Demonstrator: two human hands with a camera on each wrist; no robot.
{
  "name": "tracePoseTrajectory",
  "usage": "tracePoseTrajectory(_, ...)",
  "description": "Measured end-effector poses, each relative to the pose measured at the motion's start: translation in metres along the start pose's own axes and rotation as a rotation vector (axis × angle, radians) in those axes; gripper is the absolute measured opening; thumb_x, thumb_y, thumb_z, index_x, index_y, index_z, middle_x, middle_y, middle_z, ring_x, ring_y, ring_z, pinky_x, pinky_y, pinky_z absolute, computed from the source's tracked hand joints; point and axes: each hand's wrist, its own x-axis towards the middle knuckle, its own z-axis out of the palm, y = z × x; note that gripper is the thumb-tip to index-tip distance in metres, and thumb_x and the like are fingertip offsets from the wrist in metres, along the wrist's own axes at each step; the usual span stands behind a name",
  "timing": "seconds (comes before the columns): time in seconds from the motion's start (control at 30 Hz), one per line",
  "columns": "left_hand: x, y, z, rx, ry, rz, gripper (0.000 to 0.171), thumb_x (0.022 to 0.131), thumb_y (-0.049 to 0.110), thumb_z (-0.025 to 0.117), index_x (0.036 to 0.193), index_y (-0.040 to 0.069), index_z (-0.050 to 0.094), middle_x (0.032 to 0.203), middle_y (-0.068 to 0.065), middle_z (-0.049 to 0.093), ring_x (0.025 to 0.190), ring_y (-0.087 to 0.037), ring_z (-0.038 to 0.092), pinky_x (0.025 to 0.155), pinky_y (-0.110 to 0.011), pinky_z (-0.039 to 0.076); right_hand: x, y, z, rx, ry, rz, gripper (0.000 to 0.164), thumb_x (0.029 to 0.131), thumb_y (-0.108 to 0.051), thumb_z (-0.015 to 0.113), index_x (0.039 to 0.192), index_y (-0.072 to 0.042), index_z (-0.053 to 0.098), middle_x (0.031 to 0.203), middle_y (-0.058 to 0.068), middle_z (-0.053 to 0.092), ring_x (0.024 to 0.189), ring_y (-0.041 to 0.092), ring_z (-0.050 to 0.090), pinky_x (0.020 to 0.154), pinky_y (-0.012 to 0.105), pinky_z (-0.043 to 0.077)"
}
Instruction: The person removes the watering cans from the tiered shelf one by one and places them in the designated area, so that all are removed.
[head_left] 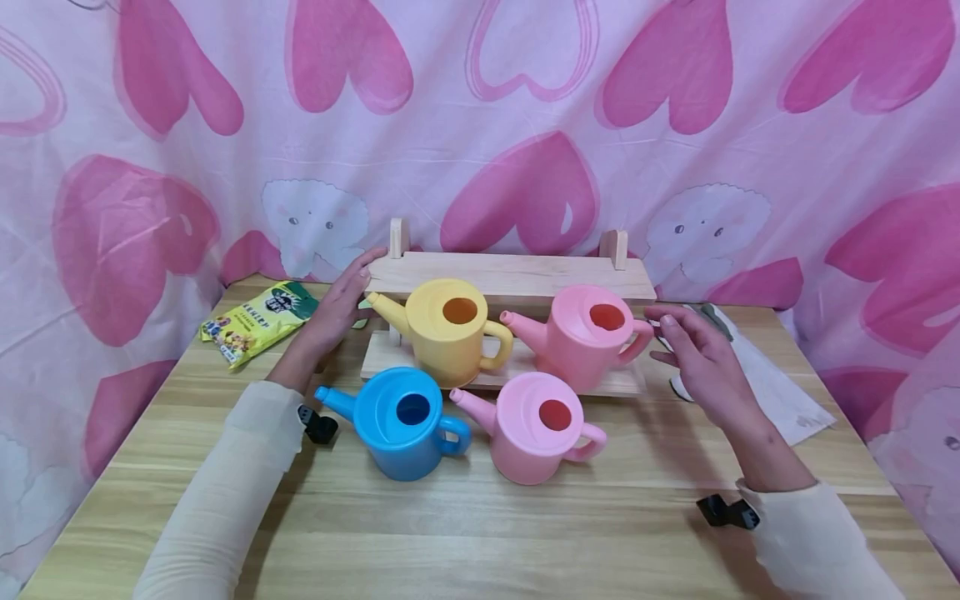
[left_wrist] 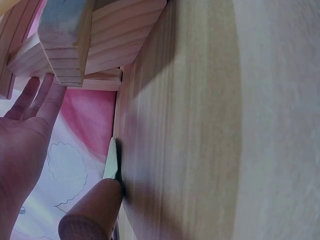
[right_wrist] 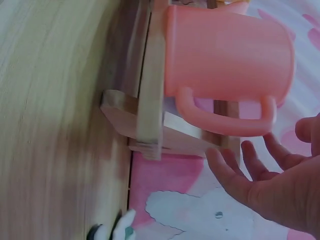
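Observation:
My left hand (head_left: 341, 304) reaches to the left end of the two-tier wooden rack (head_left: 510, 275); its straight fingers (left_wrist: 49, 102) touch the wood there. On the lower shelf stand a yellow watering can (head_left: 438, 354) and a coral-pink watering can (head_left: 566, 358). Close to the coral can's handle (right_wrist: 227, 122) is my right hand (head_left: 701, 358), its fingers spread and slightly bent, holding nothing. In front of the rack, on the table, a blue watering can (head_left: 390, 454) and a light pink watering can (head_left: 517, 454) stand upright. All spouts point left.
A yellow-green packet (head_left: 258, 325) lies at the table's back left. Behind my left hand is a round wooden handle (left_wrist: 90, 212) beside a pale green piece. A white cloth-like item (head_left: 772, 383) lies at the right. A heart-patterned curtain (head_left: 517, 192) hangs behind the table.

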Motion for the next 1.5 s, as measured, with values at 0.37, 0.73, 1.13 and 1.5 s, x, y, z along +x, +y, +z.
tracePoseTrajectory(0.37,-0.001,0.001,0.000,0.021,0.005,-0.003,0.057,0.112,0.047,0.033,0.165,0.028,0.024,0.169,-0.003,0.016,0.146,-0.042,0.030,0.107,-0.071,0.035,0.008,0.000,0.012,0.020,-0.149,0.081,0.057,0.112,-0.048,0.028,0.148,-0.010,0.050,0.124,0.016,0.056,0.121,0.031,0.055,0.087,0.029,0.057)
tracePoseTrajectory(0.73,-0.002,0.002,0.000,0.019,0.007,-0.014,0.057,0.111,0.049,0.034,0.165,0.030,0.025,0.169,-0.003,0.015,0.147,-0.042,0.028,0.108,-0.071,0.034,0.009,0.006,0.017,0.031,-0.138,0.050,0.048,0.113,-0.044,0.032,0.119,-0.003,0.056,0.116,0.015,0.060,0.115,0.029,0.058,0.085,0.028,0.058)
tracePoseTrajectory(1.13,0.000,0.000,-0.001,0.033,0.017,-0.017,0.057,0.111,0.049,0.034,0.164,0.030,0.025,0.169,-0.003,0.016,0.147,-0.043,0.028,0.107,-0.072,0.034,0.010,0.007,0.014,0.011,-0.129,0.018,0.044,0.114,-0.038,0.034,0.118,0.000,0.057,0.114,0.013,0.061,0.116,0.027,0.058,0.085,0.032,0.058)
tracePoseTrajectory(1.5,0.000,0.000,0.000,0.037,0.023,-0.010,0.058,0.111,0.051,0.035,0.164,0.030,0.027,0.168,-0.001,0.018,0.146,-0.040,0.031,0.106,-0.071,0.037,0.000,0.005,-0.001,0.033,-0.099,0.026,0.045,0.113,-0.038,0.035,0.119,0.001,0.058,0.119,0.013,0.059,0.111,0.023,0.063,0.082,0.030,0.059)
